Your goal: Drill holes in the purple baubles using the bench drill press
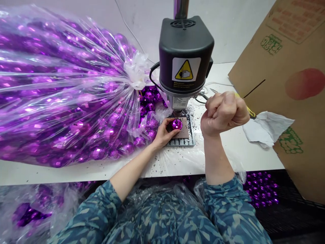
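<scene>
A shiny purple faceted ball (177,124) rests on a small flat board on the metal base (191,143) of a black bench drill press (186,47). My left hand (165,132) pinches the ball from its left side, thumb in front and fingers behind, right beneath the drill's chuck. Raised to the right of the drill, my right hand (224,113) is closed in a fist around the press's feed lever (203,96). Most of that lever is hidden by the fingers. Dark shavings lie scattered around the base.
A large clear bag (63,91) full of purple balls fills the left of the white table (96,173). Loose purple balls (149,96) spill beside its knot. On the right stand a cardboard box (286,84) and crumpled white paper (266,128). More balls (261,189) sit below the table edge.
</scene>
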`<state>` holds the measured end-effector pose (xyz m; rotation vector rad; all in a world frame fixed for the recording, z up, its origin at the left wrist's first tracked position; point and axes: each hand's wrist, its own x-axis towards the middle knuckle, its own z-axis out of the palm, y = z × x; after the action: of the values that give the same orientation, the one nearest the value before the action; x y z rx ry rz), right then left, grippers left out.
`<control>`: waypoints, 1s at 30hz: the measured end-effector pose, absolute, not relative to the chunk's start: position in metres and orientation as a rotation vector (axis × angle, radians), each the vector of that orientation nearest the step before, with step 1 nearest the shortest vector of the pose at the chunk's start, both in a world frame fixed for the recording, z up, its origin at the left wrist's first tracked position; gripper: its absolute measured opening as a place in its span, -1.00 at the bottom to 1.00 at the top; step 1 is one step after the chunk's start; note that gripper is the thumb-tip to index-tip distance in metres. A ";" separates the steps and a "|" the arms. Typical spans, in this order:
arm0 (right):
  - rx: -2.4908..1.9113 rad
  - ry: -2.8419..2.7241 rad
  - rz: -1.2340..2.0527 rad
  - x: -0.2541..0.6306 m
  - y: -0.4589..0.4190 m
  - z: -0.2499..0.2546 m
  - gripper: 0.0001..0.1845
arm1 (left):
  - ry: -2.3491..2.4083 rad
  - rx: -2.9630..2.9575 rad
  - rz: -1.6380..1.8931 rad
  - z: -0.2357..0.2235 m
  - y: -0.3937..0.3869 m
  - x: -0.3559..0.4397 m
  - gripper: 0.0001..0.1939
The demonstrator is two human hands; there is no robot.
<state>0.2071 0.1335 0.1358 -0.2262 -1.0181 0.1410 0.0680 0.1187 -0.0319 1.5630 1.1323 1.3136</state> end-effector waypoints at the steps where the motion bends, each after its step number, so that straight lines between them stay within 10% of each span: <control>1: -0.218 -1.019 0.135 0.207 0.134 0.133 -0.40 | 1.134 1.565 1.312 -0.031 0.118 0.068 -0.36; 18: -0.150 -1.081 -0.032 0.213 0.139 0.104 -0.41 | 1.158 1.572 1.310 -0.031 0.118 0.067 -0.40; 30: -0.589 -1.045 0.158 0.203 0.145 0.184 -0.32 | 1.229 1.718 1.376 -0.005 0.062 0.069 -0.55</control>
<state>0.2032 0.1455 0.1840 -0.5889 -1.0449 0.1579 0.0692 0.0619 -0.0047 1.7184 1.2287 1.3756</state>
